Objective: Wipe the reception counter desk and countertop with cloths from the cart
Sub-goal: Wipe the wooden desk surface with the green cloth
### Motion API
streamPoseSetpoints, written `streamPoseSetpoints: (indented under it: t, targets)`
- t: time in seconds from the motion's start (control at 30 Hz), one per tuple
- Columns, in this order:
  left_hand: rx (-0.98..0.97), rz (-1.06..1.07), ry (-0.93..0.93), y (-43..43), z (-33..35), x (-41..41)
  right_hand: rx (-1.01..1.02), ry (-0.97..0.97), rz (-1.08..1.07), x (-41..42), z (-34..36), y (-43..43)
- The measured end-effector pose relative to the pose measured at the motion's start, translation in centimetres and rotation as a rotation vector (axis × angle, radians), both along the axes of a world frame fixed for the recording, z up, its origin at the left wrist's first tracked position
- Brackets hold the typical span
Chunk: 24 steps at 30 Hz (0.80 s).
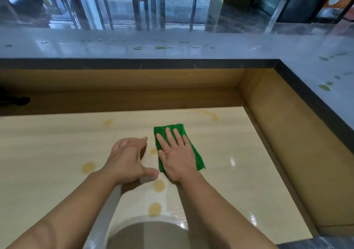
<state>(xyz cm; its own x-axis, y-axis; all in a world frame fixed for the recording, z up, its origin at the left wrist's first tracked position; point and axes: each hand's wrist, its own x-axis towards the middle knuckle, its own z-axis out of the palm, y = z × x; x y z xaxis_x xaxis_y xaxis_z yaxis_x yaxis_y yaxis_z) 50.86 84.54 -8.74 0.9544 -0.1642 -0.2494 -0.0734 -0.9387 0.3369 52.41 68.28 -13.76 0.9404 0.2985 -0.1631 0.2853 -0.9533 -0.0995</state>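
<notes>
Green cloth (198, 159), folded into a long rectangle, flat on the pale wood-grain desk (47, 153), right of centre and short of the far edge. Right hand (177, 156) palm-down on top of it, fingers straight and slightly spread, pressing rather than gripping; green visible past the fingertips and along the right side. Left hand (128, 158) just beside the cloth on its left, holding nothing, fingers loose and gently bent, thumb stretched toward the right wrist; contact with the desk not clear. Both forearms bare, reaching in from the bottom edge. Yellowish stains scattered over the desk: one (88, 167) left of the left wrist, two between the forearms, a small one between the hands, one near the far edge, and a smeared streak (209, 114) toward the far right corner. Wet sheen on the desk by the right forearm. Tan wooden panel (122, 78) behind and to the right of the desk, topped by the raised grey countertop (76, 47) with a dark edge, bent round the corner. Greenish droplets (138, 47) in a row on the countertop, more on its right arm. Glossy lobby floor (162, 9) beyond.
</notes>
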Motion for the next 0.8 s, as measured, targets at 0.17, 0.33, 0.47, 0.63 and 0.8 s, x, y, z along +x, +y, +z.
streamPoseSetpoints:
  t: [0.17,0.33,0.47,0.63,0.8]
  targets:
    - [-0.043,0.054,0.08,-1.5,-0.2,3.5,-0.034,-0.015,-0.061,2.4,0.1,-8.1]
    - [-0.003,0.053,0.12,-2.7,0.0,6.7,-0.095,-0.047,-0.293,3.9,0.0,-16.6]
    - [0.088,0.046,0.101,-3.0,-0.2,9.1,-0.106,-0.044,-0.417,5.0,0.0,-19.1]
    - [0.2,-0.003,0.091,-2.6,-0.6,10.0,-0.066,-0.036,-0.644,5.8,-0.4,-15.4]
    - [0.259,-0.049,0.08,-2.4,-1.0,10.3,-0.006,-0.023,-0.656,7.8,-0.2,-6.3]
